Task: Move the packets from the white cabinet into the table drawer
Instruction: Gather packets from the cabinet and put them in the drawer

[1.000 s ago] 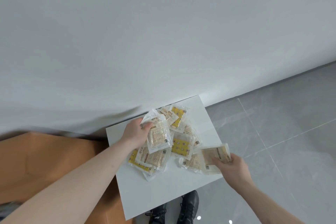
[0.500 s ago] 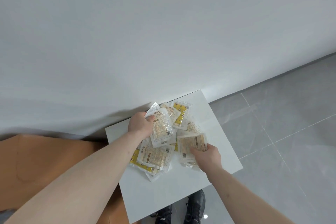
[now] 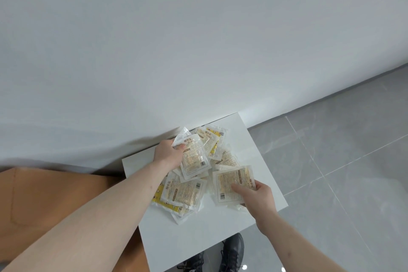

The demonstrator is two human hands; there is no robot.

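Several clear and yellow packets lie in a loose pile (image 3: 183, 192) on top of the white cabinet (image 3: 260, 161). My left hand (image 3: 169, 153) grips one packet (image 3: 194, 159) by its upper left corner, thumb on top, over the back of the pile. My right hand (image 3: 257, 194) holds another packet (image 3: 231, 181) at its right side, fingers on its face, low over the cabinet top on the pile's right. More yellow-edged packets (image 3: 210, 141) lie near the wall.
A brown wooden table top (image 3: 44, 201) adjoins the cabinet on the left; no drawer shows. A white wall (image 3: 198, 40) rises behind. Grey tiled floor (image 3: 342, 172) lies to the right. My black shoes (image 3: 229, 256) stand below the cabinet's front edge.
My right hand brought its packet from the cabinet's right edge in over the pile, then a little nearer. My left hand keeps gripping its packet, almost still.
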